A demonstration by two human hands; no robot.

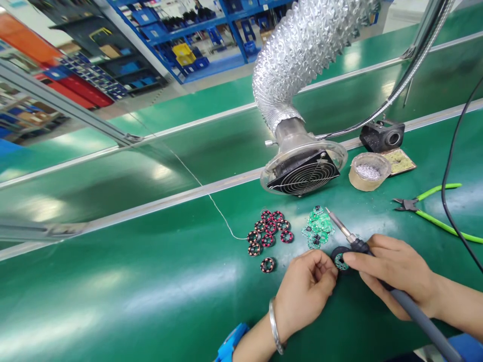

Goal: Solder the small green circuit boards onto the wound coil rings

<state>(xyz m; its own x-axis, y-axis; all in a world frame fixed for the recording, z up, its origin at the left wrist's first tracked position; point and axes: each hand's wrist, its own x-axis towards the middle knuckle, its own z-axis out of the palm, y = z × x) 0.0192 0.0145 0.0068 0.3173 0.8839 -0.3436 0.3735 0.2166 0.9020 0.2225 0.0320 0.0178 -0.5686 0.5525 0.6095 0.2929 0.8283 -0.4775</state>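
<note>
In the head view, two bare hands work over a green tabletop. The left hand, with one silver bracelet at its wrist, is closed, thumb and fingertips pinched at the left edge of one round part, black-rimmed with a green face. The right hand grips one soldering iron, its index fingertip touching that part's face; the iron's tip points away, clear of the part. Left of the hands lie ten wound rings by my count, nine clustered and one just apart nearer the person; overlap could hide another. Beside them is one heap of small green boards, too overlapped to count. Beyond stand one fan hood, one tub of silvery bits, one sponge tray and one black stand; one pair of green-handled cutters lies farther right.
</note>
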